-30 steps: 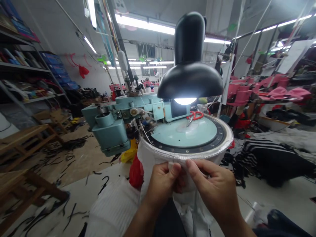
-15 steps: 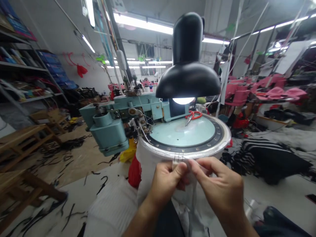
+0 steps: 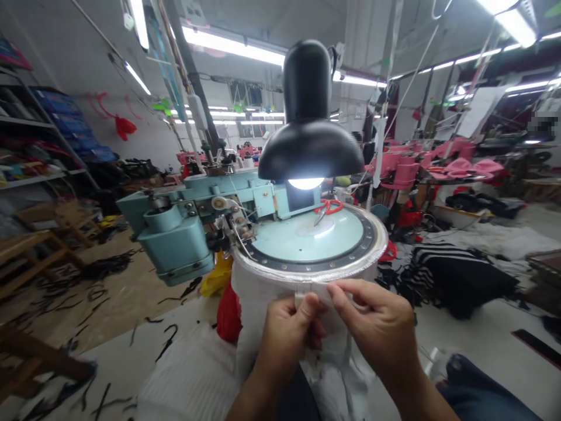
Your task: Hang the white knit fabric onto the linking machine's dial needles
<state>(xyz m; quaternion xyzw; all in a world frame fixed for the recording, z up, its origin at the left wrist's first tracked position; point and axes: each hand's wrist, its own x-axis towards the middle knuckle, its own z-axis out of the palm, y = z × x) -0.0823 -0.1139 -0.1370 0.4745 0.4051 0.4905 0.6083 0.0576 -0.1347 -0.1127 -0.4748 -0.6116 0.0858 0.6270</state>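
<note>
Just below the near rim of a round linking machine dial, both my hands are closed. My left hand pinches a small pale tool between thumb and finger, its thin prongs pointing up at the rim. Thumb and forefinger of my right hand grip the edge of white knit fabric, right beside the tool. This fabric hangs around the dial's front from the toothed metal ring. Red-handled scissors lie on the dial's far side. My fingers partly hide the held fabric edge.
A black lamp hangs low over the dial. The teal machine head juts out to the left. Black striped fabric lies at right. Red and yellow bags hang at the dial's left.
The view has turned a little to the right, so the machine and lamp appear farther left. The tool's prongs sit slightly lower against the rim. Both hands keep their pinch.
</note>
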